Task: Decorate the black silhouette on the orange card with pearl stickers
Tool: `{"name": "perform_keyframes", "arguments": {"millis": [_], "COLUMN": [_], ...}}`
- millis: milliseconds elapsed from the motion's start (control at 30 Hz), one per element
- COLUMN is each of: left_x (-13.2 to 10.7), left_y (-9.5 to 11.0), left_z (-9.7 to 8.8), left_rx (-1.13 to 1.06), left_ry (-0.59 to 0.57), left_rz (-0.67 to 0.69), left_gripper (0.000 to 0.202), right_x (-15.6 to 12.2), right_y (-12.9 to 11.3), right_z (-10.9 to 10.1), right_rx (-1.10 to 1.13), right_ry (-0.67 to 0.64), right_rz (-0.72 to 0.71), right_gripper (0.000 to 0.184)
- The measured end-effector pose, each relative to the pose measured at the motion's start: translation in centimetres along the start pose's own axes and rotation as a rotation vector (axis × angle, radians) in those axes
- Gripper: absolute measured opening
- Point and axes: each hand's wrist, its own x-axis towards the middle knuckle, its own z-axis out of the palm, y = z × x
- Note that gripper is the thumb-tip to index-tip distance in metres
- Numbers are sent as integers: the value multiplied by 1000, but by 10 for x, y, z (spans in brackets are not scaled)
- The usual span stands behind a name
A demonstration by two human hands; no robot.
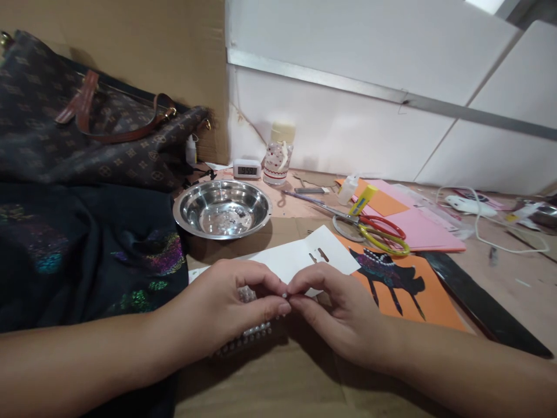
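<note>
My left hand (226, 305) and my right hand (335, 310) meet fingertip to fingertip over the brown table, both pinched on a small white bead sticker (285, 296). Under my left palm lies a strip of pearl stickers (248, 334) on a white backing card (304, 255). Just right of my right hand lies an orange sheet (435, 302) carrying a black animal cutout (389, 276) edged with pearls.
A steel bowl (223, 208) stands behind my hands. Scissors (374, 229), a glue stick (363, 199), pink paper (418, 223), a small clock (246, 169) and a bottle (278, 154) lie further back. A patterned handbag (87, 122) and dark cloth (87, 255) fill the left.
</note>
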Motion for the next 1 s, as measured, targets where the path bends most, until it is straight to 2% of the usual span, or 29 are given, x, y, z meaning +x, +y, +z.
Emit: {"name": "perform_keyframes", "arguments": {"millis": [167, 333, 433, 767, 1000], "left_x": [0, 2, 1, 3, 1], "left_y": [-2, 2, 3, 1, -2], "left_z": [-2, 2, 3, 0, 1], "left_rx": [72, 82, 87, -63, -23], "left_ry": [-12, -11, -24, -76, -87], "left_rz": [38, -63, -76, -26, -83], "left_gripper": [12, 15, 16, 19, 20], "right_x": [0, -1, -1, -3, -3], "right_y": [2, 0, -2, 6, 4], "right_z": [0, 0, 1, 1, 2], "right_rx": [49, 96, 105, 187, 246], "right_ry": [-16, -53, -61, -51, -78], "right_rz": [61, 105, 108, 158, 168], "right_gripper": [15, 11, 12, 11, 11]}}
